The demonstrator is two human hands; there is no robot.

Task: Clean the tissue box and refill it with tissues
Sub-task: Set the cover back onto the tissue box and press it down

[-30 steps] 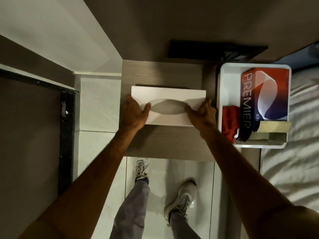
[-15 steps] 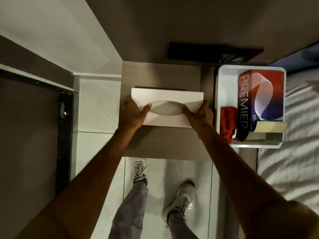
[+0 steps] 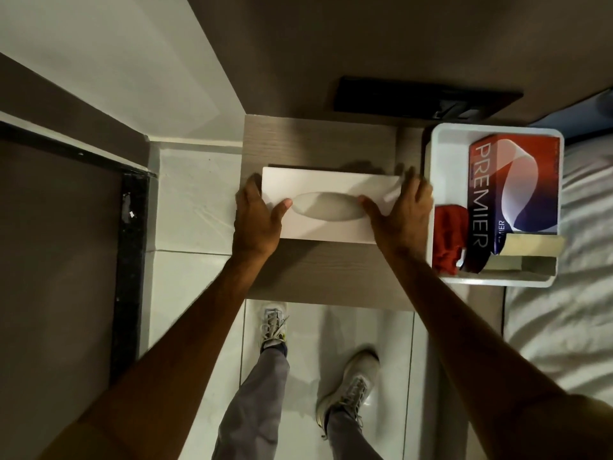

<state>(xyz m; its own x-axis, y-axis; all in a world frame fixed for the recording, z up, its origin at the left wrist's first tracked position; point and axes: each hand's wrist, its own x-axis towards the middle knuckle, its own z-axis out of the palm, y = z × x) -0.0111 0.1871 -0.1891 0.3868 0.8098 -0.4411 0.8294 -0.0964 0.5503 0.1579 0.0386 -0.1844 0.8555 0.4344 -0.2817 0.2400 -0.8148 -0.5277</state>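
Below me the wooden bedside table (image 3: 318,267) fills the middle of my view, tiled floor to its left and a made bed (image 3: 564,327) to its right; on the table's right edge sits a white plastic tray (image 3: 441,161), holding a red-and-blue Premier tissue pack (image 3: 517,180) and a red cloth (image 3: 446,237) just beside it.

The white tissue box (image 3: 325,210) lies flat in the middle of the table, its oval slot facing up and no tissue showing through it; I grip it by its 2 short ends.

My left hand (image 3: 255,224) wraps the left end, thumb laid on the lid right at the slot's left tip, the other fingers curled round the far side, mostly hidden; my right hand (image 3: 403,217) covers the right end, thumb at the slot's right tip, fingers spread over the corner, and that corner looks blurred, so I cannot tell whether the lid is lifting there.

I judge the job barely begun: the cloth and the refill lie untouched in the tray.

The risks I see: the lid may come away unevenly if 1 hand pulls harder, jamming or tipping the base; my right knuckles sit very near the tray wall, so a sideways tug could nudge the tray off the table's edge.
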